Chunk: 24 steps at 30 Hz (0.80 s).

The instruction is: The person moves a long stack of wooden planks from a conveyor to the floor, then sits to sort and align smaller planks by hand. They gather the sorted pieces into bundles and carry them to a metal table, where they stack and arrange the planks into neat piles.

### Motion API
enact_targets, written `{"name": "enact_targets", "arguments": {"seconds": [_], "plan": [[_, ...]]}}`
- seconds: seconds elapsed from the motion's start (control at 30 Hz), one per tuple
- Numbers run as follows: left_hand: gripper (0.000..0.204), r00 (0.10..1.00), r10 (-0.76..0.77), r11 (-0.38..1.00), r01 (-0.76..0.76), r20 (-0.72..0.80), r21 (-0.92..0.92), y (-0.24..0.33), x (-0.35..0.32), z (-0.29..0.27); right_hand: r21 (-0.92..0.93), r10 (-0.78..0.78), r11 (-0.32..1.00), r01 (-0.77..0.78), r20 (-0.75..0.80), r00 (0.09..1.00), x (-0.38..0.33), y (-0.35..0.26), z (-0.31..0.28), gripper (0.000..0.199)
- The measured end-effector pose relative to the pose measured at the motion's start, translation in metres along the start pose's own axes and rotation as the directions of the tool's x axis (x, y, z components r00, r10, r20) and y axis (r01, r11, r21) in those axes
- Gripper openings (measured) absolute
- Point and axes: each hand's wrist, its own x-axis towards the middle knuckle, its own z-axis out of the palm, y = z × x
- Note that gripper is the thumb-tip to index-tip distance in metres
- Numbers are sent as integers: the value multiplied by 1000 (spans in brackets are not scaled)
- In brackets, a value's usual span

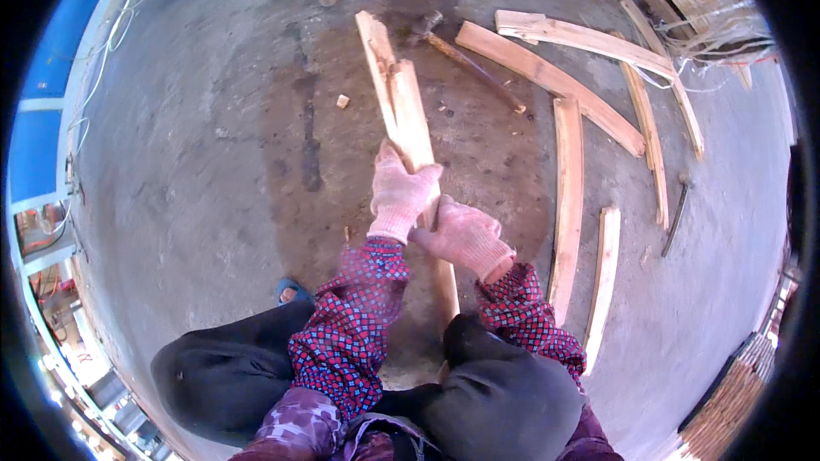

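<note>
Being held mid-frame: rough plank [412,119].
Closed around it, left hand [401,189] and right hand [468,232] could be scraped by its edges if grip were lost.

Left hand [403,192] leads out front, pink-gloved and curled tight; right hand [470,235], gloved too, sits clenched just behind! Left forearm [352,316] and right forearm [531,318] angle inward, knees [218,376] bent wide.
</note>
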Motion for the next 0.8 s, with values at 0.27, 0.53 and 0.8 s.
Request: {"name": "enact_targets", "arguments": {"seconds": [0.27,0.53,0.8], "plan": [[60,968,146,985,-122,-203,125,32,0,-27,-25,-48,999,43,-258,965,-35,0,16,68],[87,996,88,860,-68,-16,506,19,34,-7,82,165,982,-168,-800,577,-85,106,16,54],[86,1000,21,914,-26,17,405,30,27,-13,296,-72,943,154,-270,960,-15,30,69,67]]}}
